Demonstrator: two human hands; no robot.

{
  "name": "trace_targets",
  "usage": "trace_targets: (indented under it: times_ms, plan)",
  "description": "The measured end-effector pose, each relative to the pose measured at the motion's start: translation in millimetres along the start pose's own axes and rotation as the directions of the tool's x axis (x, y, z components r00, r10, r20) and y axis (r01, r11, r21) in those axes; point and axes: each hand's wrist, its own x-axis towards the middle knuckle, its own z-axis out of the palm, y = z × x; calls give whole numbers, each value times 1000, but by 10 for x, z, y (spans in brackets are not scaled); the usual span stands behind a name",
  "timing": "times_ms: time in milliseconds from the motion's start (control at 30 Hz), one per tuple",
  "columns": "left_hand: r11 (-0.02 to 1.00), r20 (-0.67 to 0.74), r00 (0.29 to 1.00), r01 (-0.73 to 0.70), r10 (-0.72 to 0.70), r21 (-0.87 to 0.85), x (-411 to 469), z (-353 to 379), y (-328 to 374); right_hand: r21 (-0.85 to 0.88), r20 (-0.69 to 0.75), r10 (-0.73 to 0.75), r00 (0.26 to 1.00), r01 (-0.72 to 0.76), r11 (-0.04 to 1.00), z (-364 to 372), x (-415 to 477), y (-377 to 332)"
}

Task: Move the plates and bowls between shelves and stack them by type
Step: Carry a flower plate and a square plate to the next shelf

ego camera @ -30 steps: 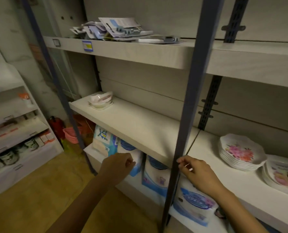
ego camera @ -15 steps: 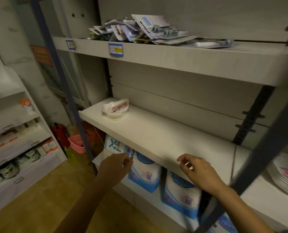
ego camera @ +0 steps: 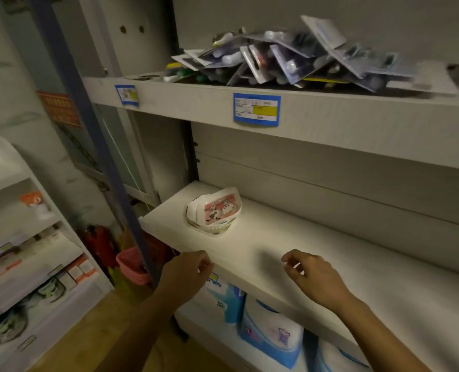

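A small stack of white bowls point(ego camera: 214, 212) with a pink printed picture sits near the left end of the middle shelf point(ego camera: 263, 253), tilted toward me. My left hand point(ego camera: 186, 273) hovers at the shelf's front edge, below and left of the bowls, fingers loosely curled and empty. My right hand point(ego camera: 312, 277) hangs over the shelf to the right of the bowls, fingers loosely curled, holding nothing. Neither hand touches the bowls. The flowered plates are out of view.
A blue upright post point(ego camera: 96, 146) runs down just left of my left hand. The top shelf holds a heap of blister-packed items point(ego camera: 298, 57) and price labels point(ego camera: 256, 110). Blue-and-white packs point(ego camera: 272, 331) fill the shelf below. A pink basket point(ego camera: 131, 267) and another rack point(ego camera: 21, 264) stand left.
The view has swung left and moved closer: the plates at the right dropped out of sight and the bowls now lie ahead. Both hands rose toward the middle shelf, still empty.
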Motion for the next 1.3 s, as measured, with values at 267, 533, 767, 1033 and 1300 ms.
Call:
trace_targets:
  times_ms: [267,533,767,1033,1300]
  plan:
    - [997,55,997,-58,61,-43,857,-184,-721,63,-23,184,983,-182,981,299,849,-443]
    - [989,145,979,-143,146,-33,1590,-329,-1255,200,-142,496,857,-465,862,576,1808,-915]
    - [979,162,967,-185,197,-84,1842,-365,-1533,182,-114,652,750,-629,755,714,2212,-1137]
    - [988,131,979,-154,154,-17,2087,-353,-1732,282,-230,666,710,-606,744,705,2020,-1148]
    - [1000,329,944,1,-6,15,2462,-39,-1615,438,-358,724,589,-579,688,611,1279,-1073]
